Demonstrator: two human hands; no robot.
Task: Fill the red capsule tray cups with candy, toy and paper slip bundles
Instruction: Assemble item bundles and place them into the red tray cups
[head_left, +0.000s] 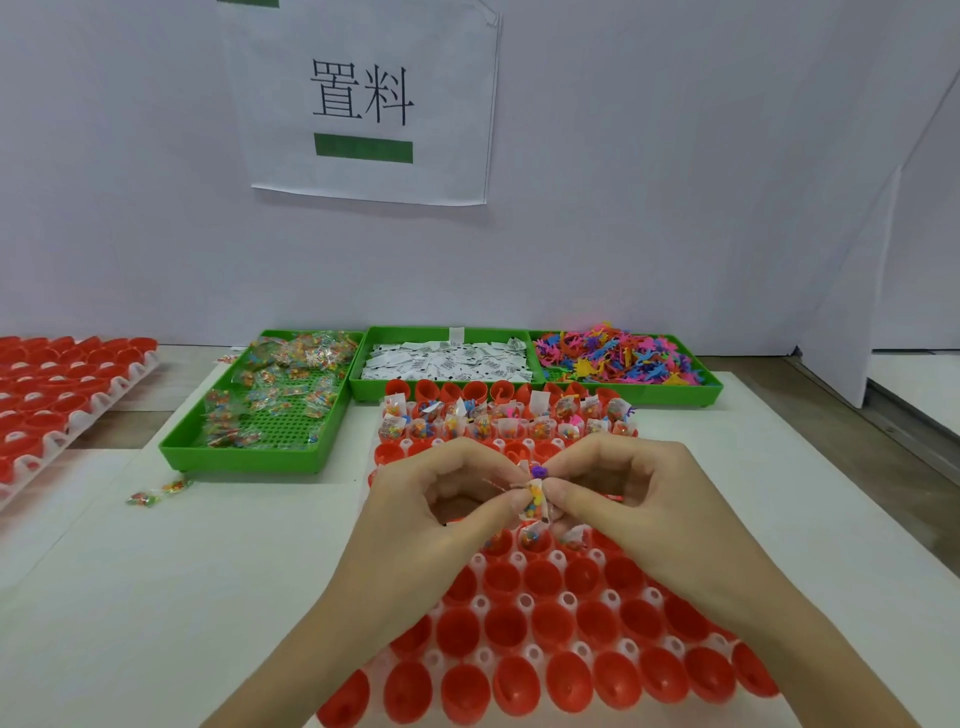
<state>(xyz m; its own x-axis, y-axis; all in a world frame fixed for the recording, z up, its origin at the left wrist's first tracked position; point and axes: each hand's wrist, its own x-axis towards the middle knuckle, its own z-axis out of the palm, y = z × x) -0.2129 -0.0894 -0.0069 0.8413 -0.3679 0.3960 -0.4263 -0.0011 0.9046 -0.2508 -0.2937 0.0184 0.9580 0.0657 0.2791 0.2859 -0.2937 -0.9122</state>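
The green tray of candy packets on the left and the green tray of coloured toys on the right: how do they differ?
The green tray of candy packets is partly used, its perforated floor showing; the green tray of coloured toys is heaped, with little floor visible. The candy tray sits turned at an angle and reaches nearer the person; the toy tray lies along the back wall. Both are shallow green plastic bins.

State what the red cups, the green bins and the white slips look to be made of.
Red cups: smooth moulded plastic, going by their faint sheen. Green bins: rigid plastic with a perforated grid floor. White slips: thin matte paper, folded, printed in black.
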